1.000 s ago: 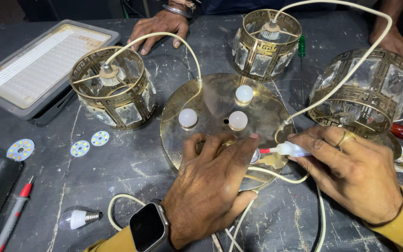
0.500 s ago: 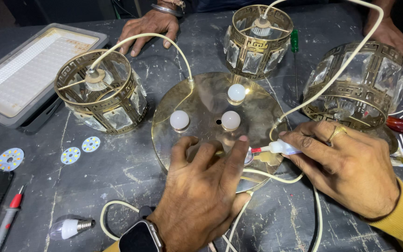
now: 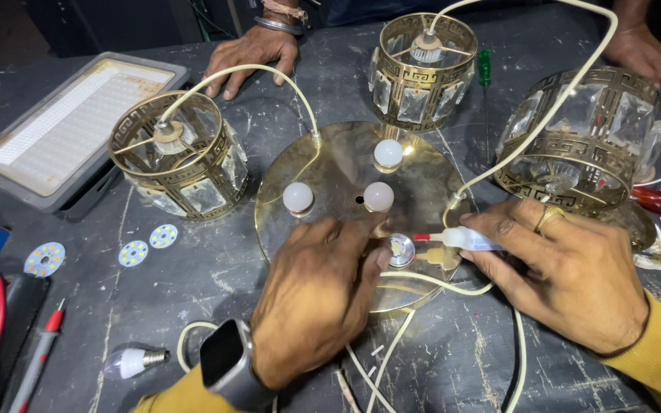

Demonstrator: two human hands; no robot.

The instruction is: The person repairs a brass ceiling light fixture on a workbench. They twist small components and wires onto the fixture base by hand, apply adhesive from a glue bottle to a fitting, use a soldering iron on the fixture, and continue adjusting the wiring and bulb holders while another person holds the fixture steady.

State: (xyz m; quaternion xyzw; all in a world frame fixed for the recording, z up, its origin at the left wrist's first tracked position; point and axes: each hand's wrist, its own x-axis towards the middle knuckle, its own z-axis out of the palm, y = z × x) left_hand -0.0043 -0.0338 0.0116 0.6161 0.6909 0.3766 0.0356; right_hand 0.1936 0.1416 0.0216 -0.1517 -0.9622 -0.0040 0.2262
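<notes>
- While both of the person's hands work at the centre of a dark, scratched table, the items lie as follows.
- Left hand: palm down on the near half of the round brass ceiling plate, fingers spread flat and pressing it, gripping nothing; a dark smartwatch sits on the wrist above a mustard sleeve.
- Right hand: closed in a pinch on a small white tube-shaped tool with a red tip, pointed toward 9 o'clock at a small round LED disc on the plate; a ring shows on one finger.
- Brass ceiling plate: centre of the table, carrying three white globe bulbs near its middle; the LED disc lies at about 5 o'clock from them, touching the left fingertips.
- Three brass-and-crystal lamp shades: one at 9 o'clock of the plate, one at 12 o'clock, one at 2 o'clock, each joined to the plate by a cream cable.
- Flat LED flood panel: at 10 o'clock, well apart.
- Three loose LED discs: at 8 o'clock, beside the left shade.
- Loose small bulb: at 7 o'clock, near the watch.
- Red-tipped probe: far left edge.
- Green screwdriver: between the 12 and 2 o'clock shades.
- Another person's hand: resting flat at 11 o'clock, across the table.
</notes>
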